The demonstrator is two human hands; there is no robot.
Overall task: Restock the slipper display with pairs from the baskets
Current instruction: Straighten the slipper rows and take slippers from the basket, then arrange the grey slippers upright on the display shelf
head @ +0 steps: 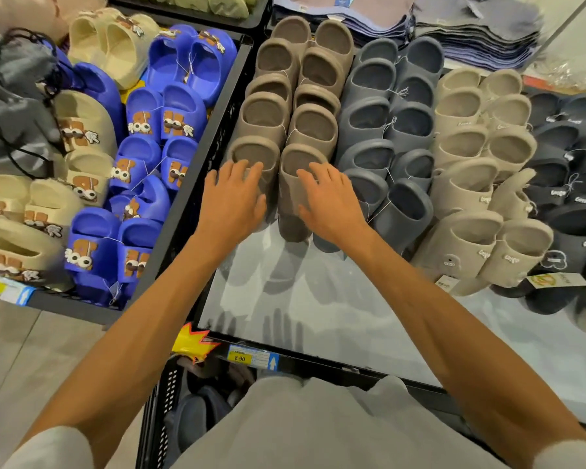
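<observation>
While both my arms reach across the glossy shelf (318, 316), my left hand (232, 198) and right hand (329, 201) rest on the front pair of taupe slippers (286, 201), one hand on each shoe. Both hands are open, with fingers spread and nearly straight, pressing down on the straps rather than curling round them. This pair stands at the near end of the taupe column (268, 113), which runs away from me in two neat files, toes up.

Just to the right is a column of slate-grey slippers (369, 130), then beige slippers (467, 164), then black slippers (562, 164) at the far right. To the left, a black crate (217, 130) holds blue cartoon slippers (149, 147) and cream cartoon slippers (85, 120).

At the shelf's near edge sits a yellow price tag (240, 358) reading 8.90. Below it, by my waist, stands a black basket (164, 401). What lies inside looks like dark slippers, though most of it is hidden.
</observation>
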